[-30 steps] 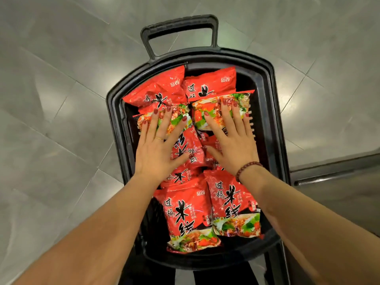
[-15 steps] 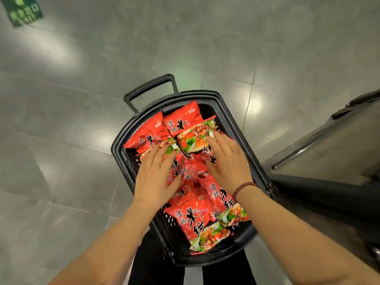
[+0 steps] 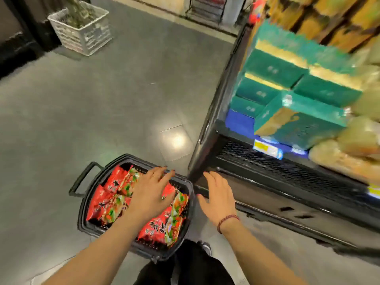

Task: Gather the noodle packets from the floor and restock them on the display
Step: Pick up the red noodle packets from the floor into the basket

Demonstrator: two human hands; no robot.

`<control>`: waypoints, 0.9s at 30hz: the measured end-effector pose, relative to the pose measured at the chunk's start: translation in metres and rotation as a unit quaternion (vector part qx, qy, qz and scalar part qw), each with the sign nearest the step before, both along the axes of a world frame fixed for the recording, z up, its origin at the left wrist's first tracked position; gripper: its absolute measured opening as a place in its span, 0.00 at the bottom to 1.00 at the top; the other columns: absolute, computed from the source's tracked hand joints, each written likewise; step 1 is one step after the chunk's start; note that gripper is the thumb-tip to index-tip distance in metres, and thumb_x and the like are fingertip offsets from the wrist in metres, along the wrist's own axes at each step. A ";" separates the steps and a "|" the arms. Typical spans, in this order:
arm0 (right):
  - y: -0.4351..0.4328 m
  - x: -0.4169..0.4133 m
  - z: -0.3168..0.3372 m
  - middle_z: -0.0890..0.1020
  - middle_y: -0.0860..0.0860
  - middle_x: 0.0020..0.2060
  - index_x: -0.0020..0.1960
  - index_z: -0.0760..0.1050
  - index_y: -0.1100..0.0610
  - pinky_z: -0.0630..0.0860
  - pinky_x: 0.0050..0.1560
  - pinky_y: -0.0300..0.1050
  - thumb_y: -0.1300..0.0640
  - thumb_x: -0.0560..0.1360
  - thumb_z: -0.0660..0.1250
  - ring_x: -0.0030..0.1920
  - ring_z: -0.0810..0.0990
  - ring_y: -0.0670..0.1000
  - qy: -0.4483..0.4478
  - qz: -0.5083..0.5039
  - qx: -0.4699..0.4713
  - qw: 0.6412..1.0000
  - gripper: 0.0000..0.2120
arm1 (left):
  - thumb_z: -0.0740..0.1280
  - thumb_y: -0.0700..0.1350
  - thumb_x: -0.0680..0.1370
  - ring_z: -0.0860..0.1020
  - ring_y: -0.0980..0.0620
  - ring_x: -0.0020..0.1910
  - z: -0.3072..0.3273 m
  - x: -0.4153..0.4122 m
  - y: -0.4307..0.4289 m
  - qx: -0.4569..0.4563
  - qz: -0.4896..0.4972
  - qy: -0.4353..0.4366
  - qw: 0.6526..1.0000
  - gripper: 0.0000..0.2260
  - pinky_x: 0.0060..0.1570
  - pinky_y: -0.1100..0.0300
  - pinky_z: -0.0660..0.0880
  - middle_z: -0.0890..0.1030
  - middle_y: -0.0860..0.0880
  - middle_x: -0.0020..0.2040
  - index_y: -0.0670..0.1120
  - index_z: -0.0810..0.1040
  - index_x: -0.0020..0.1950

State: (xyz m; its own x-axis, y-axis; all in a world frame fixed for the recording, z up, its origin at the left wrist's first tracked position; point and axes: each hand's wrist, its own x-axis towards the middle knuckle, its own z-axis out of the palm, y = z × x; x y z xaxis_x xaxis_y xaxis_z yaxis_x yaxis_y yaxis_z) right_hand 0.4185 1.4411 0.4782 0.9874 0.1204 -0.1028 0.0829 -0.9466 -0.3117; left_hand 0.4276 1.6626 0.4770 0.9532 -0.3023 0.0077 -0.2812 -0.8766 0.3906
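A black shopping basket [image 3: 86,202] with a loop handle sits on the grey tiled floor at lower centre, filled with several red noodle packets [image 3: 112,199]. My left hand [image 3: 151,193] lies flat over the packets with straight fingers. My right hand [image 3: 219,195], with a bead bracelet at the wrist, hovers open to the right of the basket's rim, in front of the black base of the display [image 3: 267,194]. It holds nothing.
The display's shelf at right carries green and gold boxes [image 3: 296,122] and pale bagged goods [image 3: 349,149], with price tags along its edge. A white crate [image 3: 82,29] stands on the floor at top left. My dark trouser leg and shoe show below the basket.
The view swung up and right, bringing the display into sight. My right hand lifted off the packets and moved right, out of the basket. My left hand stayed on the packets.
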 end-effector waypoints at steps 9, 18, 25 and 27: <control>-0.157 -0.109 0.083 0.70 0.53 0.70 0.71 0.68 0.55 0.66 0.68 0.53 0.43 0.70 0.60 0.70 0.68 0.56 -0.092 -0.268 0.017 0.959 0.32 | 0.61 0.60 0.69 0.79 0.42 0.54 0.078 -0.004 -0.197 0.004 -0.283 -0.065 0.957 0.28 0.45 0.48 0.80 0.80 0.43 0.58 0.46 0.79 0.63; -0.330 -0.285 0.104 0.71 0.52 0.68 0.68 0.71 0.53 0.67 0.68 0.49 0.47 0.70 0.70 0.68 0.68 0.56 -0.112 -0.487 0.002 0.866 0.28 | 0.75 0.55 0.67 0.79 0.42 0.56 0.119 -0.099 -0.417 0.005 -0.454 -0.109 0.884 0.27 0.48 0.49 0.79 0.80 0.45 0.59 0.48 0.78 0.64; -0.446 -0.433 0.125 0.69 0.51 0.70 0.72 0.65 0.54 0.64 0.69 0.47 0.45 0.75 0.66 0.69 0.66 0.54 -0.102 -0.577 -0.022 0.810 0.28 | 0.62 0.60 0.70 0.79 0.42 0.53 0.135 -0.213 -0.583 -0.042 -0.561 -0.126 0.817 0.26 0.46 0.51 0.79 0.81 0.46 0.56 0.46 0.79 0.62; -0.470 -0.468 0.129 0.71 0.51 0.68 0.71 0.67 0.55 0.67 0.67 0.48 0.46 0.74 0.68 0.67 0.69 0.54 -0.109 -0.603 -0.025 0.790 0.28 | 0.64 0.59 0.70 0.79 0.43 0.53 0.137 -0.243 -0.619 -0.050 -0.579 -0.119 0.805 0.25 0.49 0.52 0.78 0.81 0.48 0.57 0.47 0.79 0.62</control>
